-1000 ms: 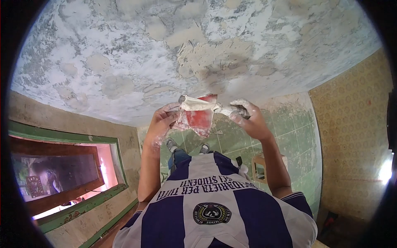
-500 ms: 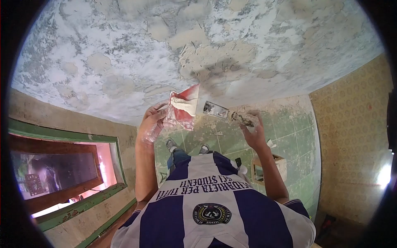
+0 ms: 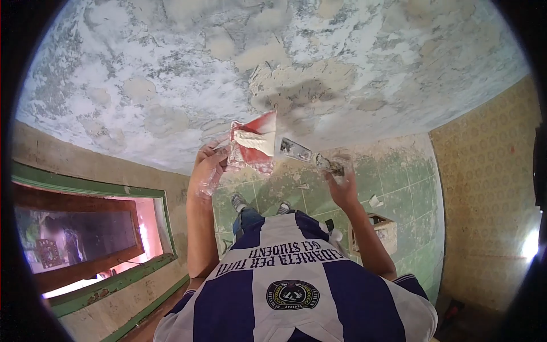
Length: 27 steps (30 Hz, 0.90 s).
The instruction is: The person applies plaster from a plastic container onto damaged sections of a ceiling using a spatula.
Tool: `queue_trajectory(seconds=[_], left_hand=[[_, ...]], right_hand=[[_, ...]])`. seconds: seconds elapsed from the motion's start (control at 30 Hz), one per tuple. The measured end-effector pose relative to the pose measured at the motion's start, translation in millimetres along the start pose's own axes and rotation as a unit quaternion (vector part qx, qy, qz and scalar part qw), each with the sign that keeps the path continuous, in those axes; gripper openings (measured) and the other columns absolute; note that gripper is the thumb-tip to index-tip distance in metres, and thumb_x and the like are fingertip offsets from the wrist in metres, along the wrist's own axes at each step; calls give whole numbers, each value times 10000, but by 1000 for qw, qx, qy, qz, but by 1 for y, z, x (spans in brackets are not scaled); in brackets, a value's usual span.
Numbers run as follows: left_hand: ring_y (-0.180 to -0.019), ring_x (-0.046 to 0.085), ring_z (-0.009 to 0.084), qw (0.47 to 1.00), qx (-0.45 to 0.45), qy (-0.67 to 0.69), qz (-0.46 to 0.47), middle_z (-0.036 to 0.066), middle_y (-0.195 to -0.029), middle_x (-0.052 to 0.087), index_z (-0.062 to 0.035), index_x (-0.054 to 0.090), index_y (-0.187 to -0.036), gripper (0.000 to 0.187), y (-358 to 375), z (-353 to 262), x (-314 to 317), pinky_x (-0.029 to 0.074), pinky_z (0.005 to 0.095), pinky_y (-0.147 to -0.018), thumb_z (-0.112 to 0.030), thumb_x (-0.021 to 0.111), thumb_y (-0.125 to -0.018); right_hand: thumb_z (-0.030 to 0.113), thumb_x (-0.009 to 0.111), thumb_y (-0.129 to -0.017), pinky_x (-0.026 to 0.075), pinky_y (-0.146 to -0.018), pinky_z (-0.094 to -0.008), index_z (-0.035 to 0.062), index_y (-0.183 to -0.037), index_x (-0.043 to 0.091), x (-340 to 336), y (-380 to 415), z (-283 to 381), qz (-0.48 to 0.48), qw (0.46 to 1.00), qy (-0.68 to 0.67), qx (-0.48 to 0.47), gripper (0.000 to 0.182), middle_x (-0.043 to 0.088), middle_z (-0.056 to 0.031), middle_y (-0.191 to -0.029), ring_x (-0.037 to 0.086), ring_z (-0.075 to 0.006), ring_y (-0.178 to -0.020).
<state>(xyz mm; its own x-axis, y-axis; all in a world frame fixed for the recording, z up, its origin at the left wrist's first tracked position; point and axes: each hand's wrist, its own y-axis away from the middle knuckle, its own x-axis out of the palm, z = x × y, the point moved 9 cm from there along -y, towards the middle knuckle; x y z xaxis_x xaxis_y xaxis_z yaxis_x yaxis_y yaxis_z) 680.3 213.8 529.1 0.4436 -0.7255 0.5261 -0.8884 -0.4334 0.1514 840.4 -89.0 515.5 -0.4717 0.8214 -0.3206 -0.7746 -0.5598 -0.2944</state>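
Observation:
My left hand point(image 3: 209, 168) is closed on the edge of a red plastering spreader point(image 3: 259, 155), its face smeared with white paste. A thick ridge of cream-white putty point(image 3: 253, 141) lies across the middle of it. In my right hand point(image 3: 343, 181) is a putty knife point(image 3: 296, 150), gripped by its paste-crusted handle. The knife's narrow metal blade points left toward the spreader, with a small gap between them. Both tools are held in front of the patchy wall point(image 3: 307, 80), which carries beige and white smears.
Green floor tiles point(image 3: 319, 194) lie below, around my shoes. A box-like stool or crate point(image 3: 384, 236) stands on the floor by my right forearm. To the left is a green-framed window point(image 3: 165, 222); a patterned yellowish wall point(image 3: 484, 171) rises on the right.
The spreader has turned slightly and shifted a little right. My right hand and the putty knife have moved slightly left. The putty on the spreader looks more rippled.

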Motion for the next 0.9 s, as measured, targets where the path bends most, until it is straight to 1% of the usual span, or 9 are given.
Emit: queue_trajectory(seconds=[0.07, 0.13, 0.17, 0.23, 0.27, 0.33, 0.43, 0.63, 0.9], left_hand=[[-802, 689, 169, 995, 7, -64, -74, 104, -1011, 696, 37, 530, -1254, 372, 9, -13, 1, 586, 313, -651, -79, 600, -908], [-783, 689, 172, 991, 5, -87, -98, 106, -1008, 695, 28, 532, -1257, 373, 10, -11, 1, 587, 312, -647, -88, 608, -910], [-764, 688, 174, 987, 4, -111, -117, 107, -1004, 695, 19, 534, -1260, 375, 11, -10, 1, 587, 311, -643, -97, 616, -912], [-751, 686, 172, 988, 11, -107, -107, 106, -994, 696, 13, 538, -1259, 373, 11, -9, 11, 584, 305, -634, -94, 620, -911], [-738, 683, 170, 990, 19, -102, -99, 104, -984, 697, 7, 542, -1258, 371, 11, -9, 15, 581, 299, -625, -91, 625, -910], [-736, 681, 167, 989, 23, -111, -94, 102, -967, 698, 2, 548, -1251, 362, 7, -5, 13, 580, 295, -619, -90, 627, -910], [-731, 673, 157, 986, 42, -137, -82, 94, -937, 700, -4, 563, -1235, 341, 5, -8, 12, 576, 289, -610, -85, 628, -910], [-745, 646, 132, 980, 65, -184, -31, 66, -905, 692, 2, 587, -1209, 298, 11, -15, 37, 566, 281, -626, -20, 584, -912], [-759, 630, 109, 963, 73, -258, 28, 60, -912, 693, -1, 592, -1211, 298, 16, -7, 39, 552, 273, -679, 33, 545, -918]], right_hand=[[-5, 660, -853, 481, -840, -298, 10, -1142, 549, -5, 4, 4, -1, 998, 67, -11, 310, 539, -121, -1107, 576, -200, -976], [49, 627, -896, 483, -820, -276, 0, -1197, 534, -11, 9, -7, -13, 993, -26, 115, 319, 569, -106, -1140, 563, -141, -964], [49, 627, -896, 483, -820, -276, 0, -1197, 534, -13, 9, -8, -14, 993, -26, 116, 319, 569, -106, -1140, 563, -141, -964], [129, 624, -915, 489, -730, -272, -21, -1153, 588, -9, 7, -19, 11, 968, -182, 175, 284, 633, -74, -1025, 569, -115, -875], [129, 624, -915, 489, -730, -272, -21, -1153, 588, -12, 5, -18, 7, 968, -181, 176, 284, 633, -74, -1025, 569, -115, -875], [182, 650, -901, 458, -612, -270, -27, -978, 678, -7, 3, -19, 67, 960, -140, 235, 225, 637, -27, -793, 556, -101, -721], [247, 691, -878, 412, -521, -295, -27, -813, 717, -6, -7, -9, 154, 964, -65, 209, 283, 579, 7, -608, 504, -89, -595], [321, 741, -834, 426, -526, -308, -51, -820, 722, -4, -25, 12, 182, 959, 89, 200, 373, 617, -30, -624, 498, -85, -585], [258, 706, -860, 440, -560, -283, -52, -870, 708, -19, -47, 5, 141, 976, 63, 156, 310, 634, -40, -679, 504, -75, -622]])
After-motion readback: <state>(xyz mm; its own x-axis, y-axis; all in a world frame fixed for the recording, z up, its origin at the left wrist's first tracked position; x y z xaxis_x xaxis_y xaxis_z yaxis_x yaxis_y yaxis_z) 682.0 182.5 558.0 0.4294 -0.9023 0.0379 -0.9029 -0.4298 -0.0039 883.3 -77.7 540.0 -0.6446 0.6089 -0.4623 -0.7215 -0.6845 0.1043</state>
